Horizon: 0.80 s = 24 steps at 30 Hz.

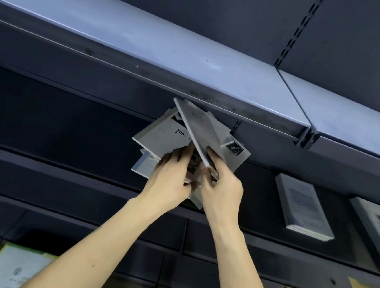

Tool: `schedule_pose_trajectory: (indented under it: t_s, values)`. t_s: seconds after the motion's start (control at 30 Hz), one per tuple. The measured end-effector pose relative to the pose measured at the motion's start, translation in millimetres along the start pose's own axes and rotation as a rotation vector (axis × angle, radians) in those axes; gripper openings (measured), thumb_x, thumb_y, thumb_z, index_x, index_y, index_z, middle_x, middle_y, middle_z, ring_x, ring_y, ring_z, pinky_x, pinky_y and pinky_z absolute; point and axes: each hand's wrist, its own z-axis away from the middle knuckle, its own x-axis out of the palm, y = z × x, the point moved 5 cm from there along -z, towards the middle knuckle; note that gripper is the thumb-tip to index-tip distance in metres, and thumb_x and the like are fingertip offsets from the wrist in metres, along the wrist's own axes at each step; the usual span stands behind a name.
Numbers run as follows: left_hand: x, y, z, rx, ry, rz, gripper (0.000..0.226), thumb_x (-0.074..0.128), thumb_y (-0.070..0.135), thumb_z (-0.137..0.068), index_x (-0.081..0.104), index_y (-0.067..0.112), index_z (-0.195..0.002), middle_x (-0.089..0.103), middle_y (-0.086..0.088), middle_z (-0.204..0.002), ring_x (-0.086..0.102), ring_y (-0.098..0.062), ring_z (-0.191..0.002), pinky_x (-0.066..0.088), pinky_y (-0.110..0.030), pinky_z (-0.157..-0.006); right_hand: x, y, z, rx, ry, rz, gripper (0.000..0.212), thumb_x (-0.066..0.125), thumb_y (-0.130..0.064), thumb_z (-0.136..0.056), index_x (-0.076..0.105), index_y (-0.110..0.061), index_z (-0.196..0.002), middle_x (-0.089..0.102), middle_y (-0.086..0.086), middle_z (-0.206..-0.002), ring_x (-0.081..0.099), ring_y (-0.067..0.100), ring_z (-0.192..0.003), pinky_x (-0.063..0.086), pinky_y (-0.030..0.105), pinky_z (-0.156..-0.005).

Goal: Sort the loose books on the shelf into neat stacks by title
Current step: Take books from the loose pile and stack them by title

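A loose pile of thin grey books [162, 136] lies fanned out on the dark middle shelf [69, 132], under the upper shelf. My right hand [222, 188] grips the lower edge of one grey book [199, 131] that is tilted up on its edge above the pile. My left hand [172, 177] rests on the pile, fingers pressing down on the top book with "Tim" written on its cover. Parts of the lower books are hidden by both hands.
A neat stack of grey books [303, 206] lies on the same shelf to the right, and another book [378, 229] sits at the right edge. The grey-blue upper shelf [170, 49] hangs close overhead. A white carton [9, 270] stands at bottom left.
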Motion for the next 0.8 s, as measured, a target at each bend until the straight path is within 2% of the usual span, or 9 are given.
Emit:
schedule_pose_trajectory:
  t_s: [0.13,0.23,0.3,0.4,0.47,0.57,0.63,0.7,0.8]
  values:
    - [9,17,1,-0.085,-0.032,0.039,0.102,0.068,0.03,-0.083,-0.003,0.022,-0.155,0.047,-0.006,-0.138,0.049,-0.025,-0.123,0.044,-0.036,-0.102,-5,-16,-2,-0.1,0.049,0.037,0.053,0.057,-0.013,-0.096,0.051,-0.038,-0.142,0.069,-0.009,-0.116,0.066,0.013,-0.099,0.055,0.028,-0.084]
    - [16,35,-4,-0.082,0.066,-0.176,0.074,0.02,0.041,-0.092,0.001,0.007,-0.155,0.047,-0.01,-0.14,0.056,-0.023,-0.117,0.045,-0.03,-0.097,-5,-26,-2,-0.202,0.028,0.102,0.052,0.051,-0.013,-0.099,0.048,-0.038,-0.145,0.066,-0.005,-0.12,0.059,0.019,-0.107,0.054,0.036,-0.087]
    - [26,44,-6,-0.019,0.056,-0.404,0.08,-0.005,0.034,-0.083,0.016,-0.002,-0.151,0.055,-0.014,-0.131,0.064,-0.022,-0.102,0.05,-0.027,-0.081,-6,-26,-4,-0.217,-0.027,0.117,0.051,0.048,-0.014,-0.101,0.046,-0.04,-0.146,0.061,-0.005,-0.129,0.053,0.018,-0.116,0.052,0.036,-0.094]
    - [28,50,-2,-0.049,0.056,-0.299,0.051,0.026,0.024,-0.098,0.038,0.002,-0.142,0.061,-0.014,-0.123,0.067,-0.022,-0.097,0.053,-0.027,-0.077,-10,-26,-2,-0.252,-0.116,0.137,0.05,0.046,-0.019,-0.102,0.043,-0.043,-0.146,0.045,-0.009,-0.148,0.043,0.014,-0.133,0.047,0.037,-0.105]
    - [24,47,3,-0.174,0.069,0.143,0.041,0.033,0.02,-0.104,0.041,0.005,-0.141,0.059,-0.013,-0.129,0.065,-0.016,-0.105,0.051,-0.015,-0.078,-10,-28,0,-0.279,-0.155,0.186,0.047,0.048,-0.028,-0.102,0.041,-0.043,-0.146,0.034,-0.008,-0.156,0.033,0.017,-0.142,0.043,0.042,-0.11]
    - [29,51,16,-0.371,0.12,0.825,0.044,0.018,0.021,-0.108,0.033,0.005,-0.146,0.05,0.003,-0.136,0.06,0.017,-0.091,0.047,-0.004,-0.077,-13,-35,1,-0.351,-0.155,0.307,0.038,0.05,-0.042,-0.102,0.052,-0.041,-0.139,0.014,0.0,-0.166,0.004,0.028,-0.154,0.025,0.051,-0.12]
    - [28,54,18,-0.295,0.17,0.708,0.045,0.019,0.026,-0.108,0.037,0.005,-0.144,0.052,-0.003,-0.138,0.063,0.009,-0.095,0.051,-0.011,-0.081,-19,-39,0,-0.389,-0.153,0.337,0.032,0.05,-0.047,-0.1,0.064,-0.039,-0.128,0.004,-0.002,-0.168,-0.005,0.027,-0.154,0.019,0.052,-0.122]
    - [22,60,17,-0.237,0.109,0.409,0.037,0.034,0.024,-0.105,0.049,0.007,-0.134,0.063,-0.016,-0.123,0.066,-0.015,-0.101,0.055,-0.027,-0.084,-27,-40,0,-0.368,-0.164,0.295,0.034,0.047,-0.049,-0.1,0.067,-0.036,-0.124,-0.003,-0.006,-0.168,0.006,0.025,-0.154,0.029,0.045,-0.12]
    - [14,67,14,-0.168,0.182,0.182,0.033,0.05,0.019,-0.099,0.054,0.01,-0.13,0.066,-0.005,-0.115,0.064,-0.017,-0.105,0.054,-0.028,-0.084,-42,-35,4,-0.255,-0.099,0.141,0.038,0.044,-0.041,-0.103,0.062,-0.029,-0.135,-0.004,-0.003,-0.168,0.026,-0.007,-0.142,0.034,0.006,-0.105]
